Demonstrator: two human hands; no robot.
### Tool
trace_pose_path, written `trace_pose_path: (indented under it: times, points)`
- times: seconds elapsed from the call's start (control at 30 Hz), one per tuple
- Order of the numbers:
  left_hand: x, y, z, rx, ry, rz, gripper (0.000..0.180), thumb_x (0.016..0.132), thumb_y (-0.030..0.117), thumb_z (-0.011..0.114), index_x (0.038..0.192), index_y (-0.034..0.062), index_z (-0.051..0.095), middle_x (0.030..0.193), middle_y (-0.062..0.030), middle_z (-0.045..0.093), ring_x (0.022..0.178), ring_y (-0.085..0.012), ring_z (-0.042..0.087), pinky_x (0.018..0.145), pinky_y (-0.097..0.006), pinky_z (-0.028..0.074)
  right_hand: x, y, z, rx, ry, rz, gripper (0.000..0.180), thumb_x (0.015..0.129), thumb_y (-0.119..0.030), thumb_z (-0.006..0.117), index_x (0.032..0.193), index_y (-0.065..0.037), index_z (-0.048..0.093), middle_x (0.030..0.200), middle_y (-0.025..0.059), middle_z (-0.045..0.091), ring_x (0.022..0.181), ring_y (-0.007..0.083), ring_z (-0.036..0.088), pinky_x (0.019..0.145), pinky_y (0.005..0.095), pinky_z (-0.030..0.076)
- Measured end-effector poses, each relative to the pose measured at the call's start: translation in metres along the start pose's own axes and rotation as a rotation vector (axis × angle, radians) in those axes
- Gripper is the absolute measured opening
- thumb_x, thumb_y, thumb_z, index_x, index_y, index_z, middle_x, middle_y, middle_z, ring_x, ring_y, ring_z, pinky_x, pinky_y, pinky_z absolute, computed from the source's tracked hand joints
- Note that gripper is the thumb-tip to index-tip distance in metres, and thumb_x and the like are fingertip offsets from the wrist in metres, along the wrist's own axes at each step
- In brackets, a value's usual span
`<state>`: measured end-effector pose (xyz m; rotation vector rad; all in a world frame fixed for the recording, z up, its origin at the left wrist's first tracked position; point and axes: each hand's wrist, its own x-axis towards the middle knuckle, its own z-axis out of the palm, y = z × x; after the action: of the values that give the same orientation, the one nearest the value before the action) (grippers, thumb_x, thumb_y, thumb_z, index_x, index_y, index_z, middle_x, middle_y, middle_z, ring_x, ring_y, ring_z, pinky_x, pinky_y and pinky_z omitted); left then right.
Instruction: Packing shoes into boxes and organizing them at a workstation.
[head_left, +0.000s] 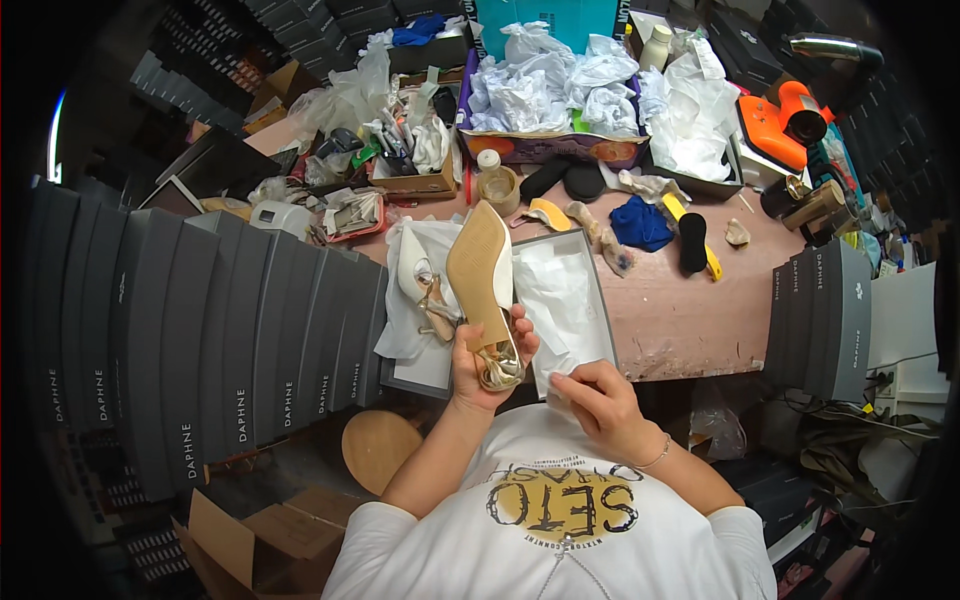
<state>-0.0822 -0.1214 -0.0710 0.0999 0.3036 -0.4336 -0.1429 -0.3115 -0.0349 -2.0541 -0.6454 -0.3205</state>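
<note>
Tabletop (690, 335) is carrying an open grey box (601, 290) at centre frame, its white tissue paper (555, 305) probably cushioning against scuffs. Above it, a white shoe (478, 260) is pointing upward, the left hand (472, 378) grasping its heel end, apparently keeping the sole exposed; its mate (413, 262) is lying left. The right hand (605, 405) is seemingly pinching tissue, though fingertip contact is looking unclear.

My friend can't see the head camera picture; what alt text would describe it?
A person's left hand holds up a white shoe, tan sole facing the camera, while the right hand touches white paper. Another white shoe lies farther left; gray boxes flank the cluttered table.
</note>
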Motion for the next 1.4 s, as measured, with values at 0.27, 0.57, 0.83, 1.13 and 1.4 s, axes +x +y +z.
trace_pose_path:
  times: [0.27,0.57,0.83,1.13,1.4]
  points:
    - [-0.001,-0.023,0.005,0.236,0.111,0.095,0.038,0.077,0.023,0.055,0.106,-0.0012,0.054,0.103,-0.0102,0.056,0.102,-0.0220,0.055,0.104,-0.044,0.040,0.023,-0.010,0.028,-0.212,-0.042,-0.224,0.039,0.074,-0.007,0.061,0.113,-0.004,0.064,0.096,0.0042,0.056,0.081,0.0183,0.054,0.067,0.0306,0.041]
    - [0.001,-0.014,-0.022,0.150,0.122,0.176,0.033,0.079,0.021,0.052,0.103,-0.0028,0.054,0.098,-0.0130,0.058,0.099,-0.0240,0.056,0.109,-0.050,0.036,0.008,0.020,0.015,-0.120,0.009,-0.021,0.036,0.074,-0.002,0.064,0.110,-0.006,0.064,0.090,0.0055,0.055,0.079,0.0218,0.054,0.070,0.0341,0.042]
    - [-0.004,-0.021,-0.020,0.191,0.253,0.157,0.029,0.080,0.021,0.050,0.098,-0.0027,0.054,0.093,-0.0126,0.057,0.096,-0.0219,0.057,0.109,-0.044,0.037,0.024,-0.002,0.035,-0.116,-0.093,-0.101,0.039,0.073,-0.002,0.067,0.112,-0.006,0.065,0.093,0.0050,0.057,0.078,0.0200,0.053,0.067,0.0333,0.041]
    - [-0.003,-0.021,-0.028,0.156,0.312,0.108,0.027,0.081,0.019,0.051,0.094,-0.0036,0.054,0.087,-0.0119,0.055,0.083,-0.0216,0.055,0.095,-0.036,0.047,0.023,0.011,0.036,-0.052,-0.112,-0.109,0.038,0.076,-0.006,0.062,0.114,-0.005,0.061,0.095,0.0056,0.055,0.084,0.0215,0.053,0.072,0.0334,0.040]
    - [-0.003,-0.021,-0.018,0.152,0.359,0.053,0.028,0.080,0.019,0.051,0.097,-0.0043,0.053,0.087,-0.0117,0.055,0.084,-0.0222,0.055,0.090,-0.035,0.049,0.024,0.010,0.034,-0.048,-0.155,-0.037,0.037,0.073,-0.004,0.063,0.111,-0.007,0.062,0.097,0.0052,0.056,0.089,0.0216,0.054,0.074,0.0347,0.039]
